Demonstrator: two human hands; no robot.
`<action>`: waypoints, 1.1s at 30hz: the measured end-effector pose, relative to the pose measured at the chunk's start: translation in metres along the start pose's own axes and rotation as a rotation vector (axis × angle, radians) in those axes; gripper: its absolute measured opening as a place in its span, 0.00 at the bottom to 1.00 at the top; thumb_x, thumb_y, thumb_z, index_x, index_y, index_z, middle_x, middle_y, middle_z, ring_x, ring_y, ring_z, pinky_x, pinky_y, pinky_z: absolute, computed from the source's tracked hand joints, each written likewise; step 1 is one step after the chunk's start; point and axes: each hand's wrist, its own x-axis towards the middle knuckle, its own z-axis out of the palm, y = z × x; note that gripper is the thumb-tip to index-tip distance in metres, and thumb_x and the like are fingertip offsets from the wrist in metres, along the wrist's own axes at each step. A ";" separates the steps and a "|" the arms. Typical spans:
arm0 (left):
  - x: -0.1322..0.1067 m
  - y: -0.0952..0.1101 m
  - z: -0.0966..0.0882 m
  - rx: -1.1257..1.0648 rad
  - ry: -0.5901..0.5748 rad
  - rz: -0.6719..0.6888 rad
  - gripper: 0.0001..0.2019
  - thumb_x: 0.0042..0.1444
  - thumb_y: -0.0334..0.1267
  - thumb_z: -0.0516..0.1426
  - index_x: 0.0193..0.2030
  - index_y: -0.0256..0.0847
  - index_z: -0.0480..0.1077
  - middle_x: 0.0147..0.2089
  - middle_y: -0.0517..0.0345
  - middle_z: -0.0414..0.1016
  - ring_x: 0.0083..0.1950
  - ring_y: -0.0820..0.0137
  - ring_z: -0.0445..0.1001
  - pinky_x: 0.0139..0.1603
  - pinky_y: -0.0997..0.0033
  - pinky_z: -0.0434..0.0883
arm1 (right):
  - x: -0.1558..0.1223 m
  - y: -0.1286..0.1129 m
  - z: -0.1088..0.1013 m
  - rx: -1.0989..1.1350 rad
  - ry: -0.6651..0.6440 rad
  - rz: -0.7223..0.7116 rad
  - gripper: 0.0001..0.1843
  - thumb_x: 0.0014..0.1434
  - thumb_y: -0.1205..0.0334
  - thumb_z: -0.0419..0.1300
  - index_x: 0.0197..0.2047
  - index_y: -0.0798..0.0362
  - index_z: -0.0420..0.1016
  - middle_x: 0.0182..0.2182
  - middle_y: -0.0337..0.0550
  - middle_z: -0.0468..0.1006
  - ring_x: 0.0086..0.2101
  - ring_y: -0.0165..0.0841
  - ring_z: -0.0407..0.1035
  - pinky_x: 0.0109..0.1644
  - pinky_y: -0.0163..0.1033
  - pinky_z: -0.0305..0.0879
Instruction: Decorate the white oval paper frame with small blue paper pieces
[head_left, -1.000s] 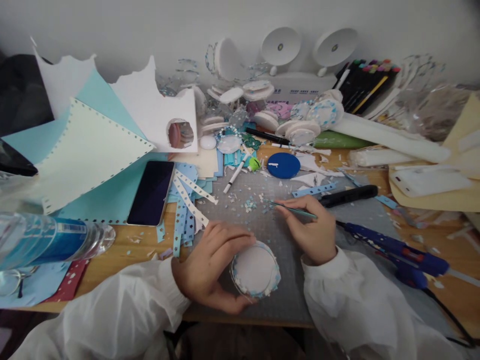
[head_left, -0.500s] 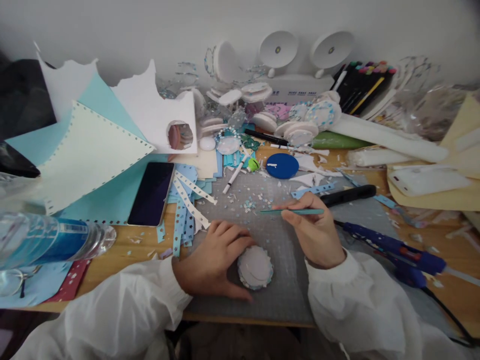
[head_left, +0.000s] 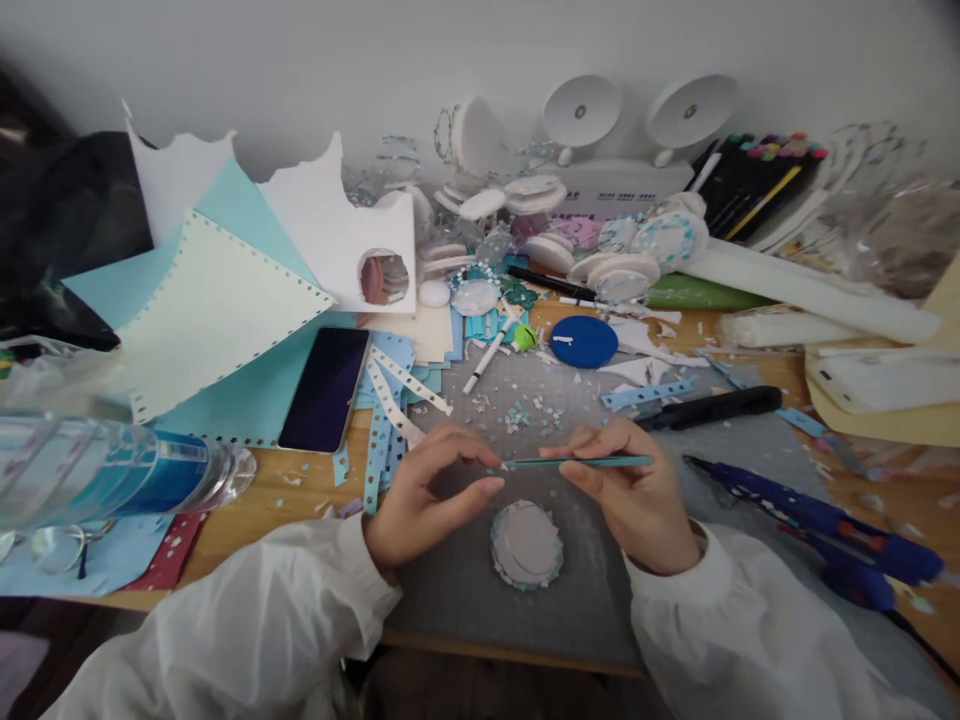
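Observation:
My right hand (head_left: 634,495) grips thin teal tweezers (head_left: 577,463) that lie level, pointing left. My left hand (head_left: 427,492) has its thumb and forefinger pinched at the tweezers' tip, where a tiny pale scrap seems to sit. Below and between the hands, a round white disc with a blue scalloped edge (head_left: 526,545) lies flat on the grey cutting mat (head_left: 465,590), touched by neither hand. Both arms wear white sleeves.
A black phone (head_left: 324,388) lies left of the mat beside punched blue paper strips (head_left: 386,420). A blue glue gun (head_left: 810,515) and a black pen (head_left: 712,407) lie at the right. A plastic bottle (head_left: 97,470) lies at the left edge. Discs, markers and paper sheets crowd the back.
My left hand let go of the scalloped disc, which now lies on the mat, and rose to the tweezers' tip. The tweezers swung level and toward the left hand.

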 end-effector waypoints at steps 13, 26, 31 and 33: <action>0.000 0.001 0.005 0.011 -0.005 -0.009 0.04 0.59 0.35 0.57 0.35 0.38 0.73 0.35 0.52 0.76 0.38 0.68 0.74 0.41 0.67 0.72 | -0.003 -0.006 0.004 -0.089 -0.024 -0.064 0.09 0.50 0.69 0.69 0.29 0.50 0.72 0.29 0.41 0.77 0.33 0.37 0.77 0.37 0.43 0.76; -0.001 0.001 0.006 -0.018 -0.011 0.021 0.04 0.60 0.32 0.56 0.37 0.37 0.73 0.36 0.52 0.76 0.39 0.69 0.74 0.41 0.69 0.72 | -0.004 -0.001 0.001 -0.020 0.006 -0.011 0.09 0.50 0.70 0.68 0.30 0.50 0.71 0.28 0.38 0.74 0.34 0.36 0.77 0.40 0.42 0.76; -0.001 -0.001 0.006 -0.014 -0.016 0.015 0.05 0.60 0.32 0.56 0.37 0.37 0.73 0.35 0.52 0.76 0.38 0.69 0.75 0.41 0.69 0.73 | -0.003 0.000 0.000 -0.006 -0.007 0.001 0.09 0.51 0.71 0.67 0.31 0.49 0.72 0.28 0.37 0.75 0.34 0.34 0.77 0.41 0.41 0.76; 0.000 -0.002 0.006 -0.014 -0.020 0.014 0.05 0.60 0.33 0.56 0.36 0.37 0.74 0.35 0.52 0.76 0.38 0.69 0.75 0.41 0.69 0.73 | -0.003 0.000 0.000 -0.007 -0.008 0.003 0.09 0.51 0.71 0.67 0.31 0.50 0.72 0.28 0.37 0.75 0.34 0.34 0.77 0.41 0.41 0.76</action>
